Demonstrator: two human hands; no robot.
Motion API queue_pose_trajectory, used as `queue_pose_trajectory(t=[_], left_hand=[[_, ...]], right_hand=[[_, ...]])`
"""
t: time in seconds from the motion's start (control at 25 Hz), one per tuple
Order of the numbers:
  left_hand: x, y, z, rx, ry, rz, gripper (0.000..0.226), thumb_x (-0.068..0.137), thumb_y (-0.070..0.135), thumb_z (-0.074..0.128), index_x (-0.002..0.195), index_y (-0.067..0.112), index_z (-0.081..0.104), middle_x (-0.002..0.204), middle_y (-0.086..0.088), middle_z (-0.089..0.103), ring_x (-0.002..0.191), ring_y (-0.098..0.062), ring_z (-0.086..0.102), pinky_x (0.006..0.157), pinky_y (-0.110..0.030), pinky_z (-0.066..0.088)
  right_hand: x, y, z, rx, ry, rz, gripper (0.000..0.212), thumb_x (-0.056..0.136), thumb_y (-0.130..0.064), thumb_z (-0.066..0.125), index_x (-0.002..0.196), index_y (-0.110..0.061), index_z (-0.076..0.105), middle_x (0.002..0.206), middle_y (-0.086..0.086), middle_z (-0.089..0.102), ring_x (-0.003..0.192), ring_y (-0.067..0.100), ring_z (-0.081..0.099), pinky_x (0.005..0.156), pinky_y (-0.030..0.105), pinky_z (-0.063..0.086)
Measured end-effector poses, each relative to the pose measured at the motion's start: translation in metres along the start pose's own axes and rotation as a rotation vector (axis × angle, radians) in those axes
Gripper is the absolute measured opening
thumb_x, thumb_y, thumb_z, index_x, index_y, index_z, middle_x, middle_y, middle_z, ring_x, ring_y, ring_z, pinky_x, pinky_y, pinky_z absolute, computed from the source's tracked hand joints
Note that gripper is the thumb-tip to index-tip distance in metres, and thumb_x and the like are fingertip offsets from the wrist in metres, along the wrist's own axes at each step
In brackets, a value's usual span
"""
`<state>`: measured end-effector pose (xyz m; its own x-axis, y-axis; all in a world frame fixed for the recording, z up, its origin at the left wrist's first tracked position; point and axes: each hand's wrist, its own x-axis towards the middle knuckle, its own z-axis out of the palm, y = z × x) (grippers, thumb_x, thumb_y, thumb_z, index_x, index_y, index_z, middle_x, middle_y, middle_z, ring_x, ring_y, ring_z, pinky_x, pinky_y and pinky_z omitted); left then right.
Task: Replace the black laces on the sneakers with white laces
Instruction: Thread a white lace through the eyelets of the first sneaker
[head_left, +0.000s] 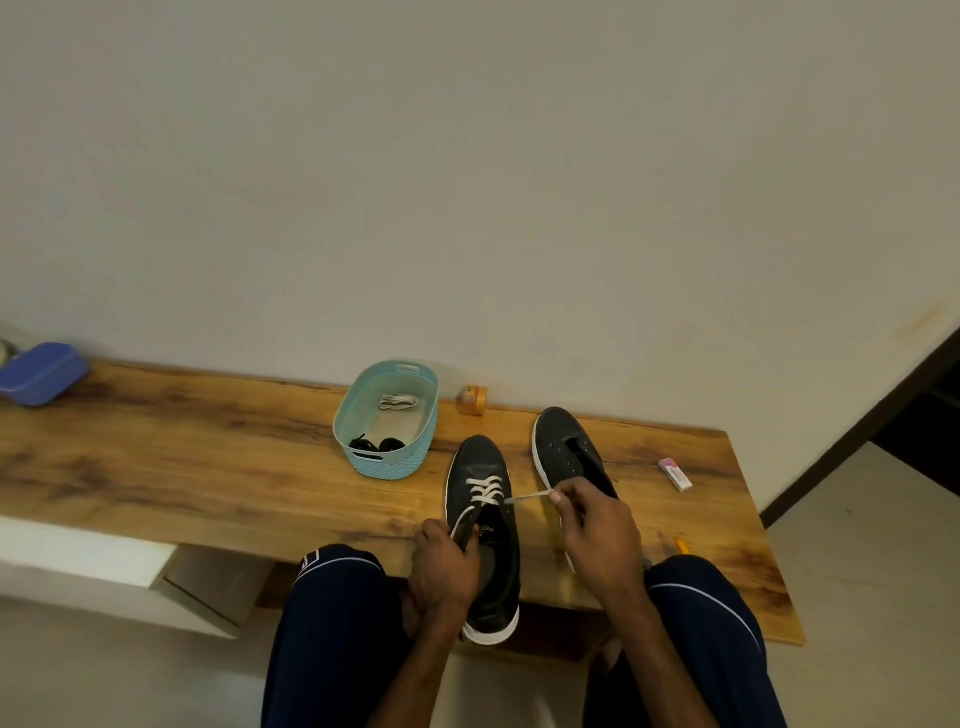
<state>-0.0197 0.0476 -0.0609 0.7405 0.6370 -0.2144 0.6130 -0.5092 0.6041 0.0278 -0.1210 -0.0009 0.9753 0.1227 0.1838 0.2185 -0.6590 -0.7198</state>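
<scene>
Sneakers, two, on the tabletop (208, 457).
- First sneaker (488, 561), between the hands: white lace (484, 491) is through the lower eyelets, the upper ones remain. The left hand (447, 566) grips its side and the right hand (597, 525) pinches the lace's free end.
- Second sneaker (566, 447), just beyond the right hand: unlaced.

White laces, two: the spare lace (398, 401) lies in the basket (387, 464), beyond the left hand.

Black laces (376, 445), probably two: same basket.
</scene>
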Motion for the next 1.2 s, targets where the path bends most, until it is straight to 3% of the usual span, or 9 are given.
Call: queue_pose_trajectory(t=[0.2, 0.36, 0.48, 0.64, 0.76, 0.88, 1.04, 1.2], left_hand=[[-0.006, 0.006, -0.016, 0.057, 0.013, 0.121, 0.041, 0.092, 0.054, 0.057, 0.112, 0.020, 0.049, 0.110, -0.001, 0.058, 0.098, -0.017, 0.058, 0.072, -0.031, 0.050], [-0.005, 0.003, -0.029, 0.234, 0.121, 0.293, 0.044, 0.089, 0.051, 0.062, 0.122, 0.026, 0.046, 0.119, 0.003, 0.049, 0.108, -0.013, 0.048, 0.080, -0.025, 0.047], [-0.003, 0.002, -0.028, 0.096, 0.047, 0.285, 0.035, 0.091, 0.044, 0.064, 0.117, 0.025, 0.052, 0.115, 0.005, 0.052, 0.105, -0.011, 0.050, 0.077, -0.022, 0.044], [0.001, 0.004, -0.018, -0.112, 0.006, 0.264, 0.021, 0.094, 0.028, 0.063, 0.113, 0.019, 0.064, 0.106, 0.004, 0.064, 0.095, -0.013, 0.061, 0.075, -0.025, 0.048], [0.007, 0.003, -0.015, -0.240, 0.005, 0.155, 0.021, 0.095, 0.020, 0.062, 0.114, 0.014, 0.069, 0.104, -0.001, 0.071, 0.095, -0.017, 0.065, 0.076, -0.027, 0.047], [0.016, -0.002, -0.013, -0.368, -0.064, 0.064, 0.021, 0.094, 0.015, 0.062, 0.113, 0.011, 0.071, 0.102, -0.003, 0.074, 0.096, -0.018, 0.068, 0.086, -0.035, 0.054], [0.020, -0.003, -0.010, -0.420, -0.095, 0.056, 0.020, 0.093, 0.010, 0.062, 0.110, 0.010, 0.073, 0.098, -0.003, 0.075, 0.093, -0.017, 0.069, 0.088, -0.042, 0.055], [0.021, -0.003, -0.010, -0.438, -0.102, 0.046, 0.022, 0.093, 0.010, 0.062, 0.114, 0.012, 0.071, 0.100, -0.002, 0.075, 0.094, -0.016, 0.068, 0.090, -0.040, 0.055]], right_hand=[[-0.008, -0.005, 0.003, 0.027, -0.037, 0.165, 0.019, 0.100, -0.023, 0.057, 0.118, -0.019, 0.061, 0.097, -0.006, 0.068, 0.086, 0.006, 0.060, 0.076, 0.029, 0.051], [-0.009, -0.002, 0.005, 0.187, -0.238, 0.307, 0.031, 0.100, -0.003, 0.048, 0.129, -0.016, 0.053, 0.098, 0.001, 0.069, 0.085, 0.005, 0.061, 0.069, 0.018, 0.045], [-0.017, -0.004, 0.000, 0.394, -0.372, 0.388, 0.026, 0.097, 0.009, 0.046, 0.115, -0.008, 0.055, 0.087, 0.008, 0.073, 0.072, 0.013, 0.067, 0.062, 0.022, 0.053], [-0.017, -0.003, -0.006, 0.348, -0.325, 0.279, 0.005, 0.096, -0.006, 0.061, 0.094, -0.011, 0.060, 0.079, 0.003, 0.075, 0.065, 0.012, 0.070, 0.058, 0.022, 0.055], [-0.002, -0.006, 0.004, 0.134, -0.193, 0.082, 0.009, 0.093, -0.017, 0.068, 0.085, -0.022, 0.068, 0.081, -0.009, 0.070, 0.080, -0.002, 0.063, 0.070, 0.009, 0.046], [0.012, -0.015, 0.029, 0.148, -0.190, 0.028, 0.009, 0.091, -0.015, 0.069, 0.089, -0.023, 0.071, 0.090, -0.014, 0.069, 0.090, -0.006, 0.061, 0.079, 0.005, 0.042], [0.025, -0.017, 0.067, 0.022, -0.269, -0.005, 0.011, 0.089, -0.016, 0.071, 0.088, -0.026, 0.071, 0.096, -0.012, 0.069, 0.092, 0.000, 0.061, 0.075, 0.008, 0.042], [0.025, -0.018, 0.087, -0.040, -0.256, -0.041, 0.008, 0.087, -0.017, 0.072, 0.091, -0.023, 0.074, 0.099, -0.007, 0.067, 0.098, 0.010, 0.057, 0.083, 0.028, 0.048]])
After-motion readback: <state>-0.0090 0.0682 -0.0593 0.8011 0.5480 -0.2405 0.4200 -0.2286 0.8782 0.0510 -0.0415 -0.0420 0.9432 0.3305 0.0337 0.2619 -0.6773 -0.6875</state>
